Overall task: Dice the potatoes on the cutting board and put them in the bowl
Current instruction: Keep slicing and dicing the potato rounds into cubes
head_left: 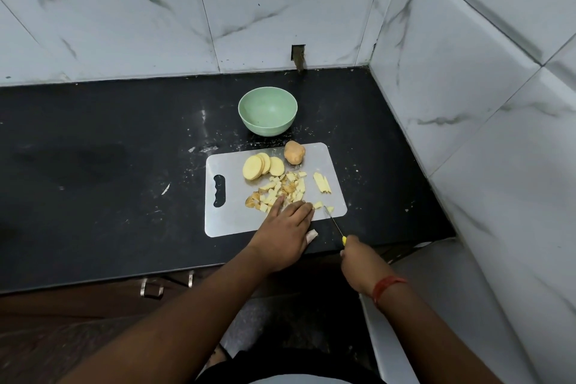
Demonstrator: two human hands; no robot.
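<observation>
Left hand flat on the dice, right hand gripping the knife at the board's near edge

Left hand (288, 224) lies with fingers straight and spread on the near side of the dice (282, 192), pressing down, holding nothing; right hand (358, 260) is curled round the yellow handle of the knife (334, 223), thin blade angled up onto the board (224, 221) with its tip just beside two loose cubes (322, 206). Slices (263, 166) lean in a row at the far middle of the board, a whole potato (294, 152) sits at the far right corner, a few strips (322, 182) lie to the right of the pile. The bowl (268, 111) stands on the counter (93, 165) just beyond the board, with no potato inside
</observation>
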